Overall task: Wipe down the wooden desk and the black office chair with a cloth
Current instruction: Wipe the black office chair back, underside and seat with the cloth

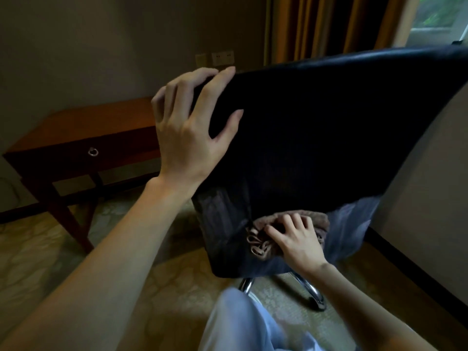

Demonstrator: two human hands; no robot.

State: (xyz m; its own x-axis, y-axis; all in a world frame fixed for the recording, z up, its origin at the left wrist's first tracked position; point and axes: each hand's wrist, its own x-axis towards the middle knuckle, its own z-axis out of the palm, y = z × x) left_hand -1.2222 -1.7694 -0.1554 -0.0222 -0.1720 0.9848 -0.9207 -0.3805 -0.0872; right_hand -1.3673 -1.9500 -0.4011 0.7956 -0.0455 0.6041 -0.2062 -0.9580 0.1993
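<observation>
Here, in a dim carpeted room, a black leather-look office chair (329,127) fills the middle of the head view, its broad backrest tilted across the frame and its dark, glossy seat below it. A curved chrome base (310,291) shows under the seat, standing on the pale patterned carpet (50,254).

To the left, well apart from the chair and against the beige wall, stands a reddish-brown wooden desk (83,130); its tabletop catches warm light, and a small metal ring pull (93,152) hangs on its single drawer front. Behind the chair hang brown and ochre striped curtains (324,26), with a strip of window (440,13) at the top right corner. Two pale wall sockets (215,58) sit on the wall just above the backrest's upper left corner.

The person's left hand (192,122) grips that upper left corner of the backrest, fingers curled over the top edge and thumb spread on the near face. Lower down, the right hand (296,239) presses on a crumpled grey-brown cloth (260,241), fingers bent over it and digging into the folds; the cloth lies on the chair seat, just below the backrest's lower edge. Pale trousers (253,325) on the person's leg show at the bottom of the frame, beside the chrome base.
</observation>
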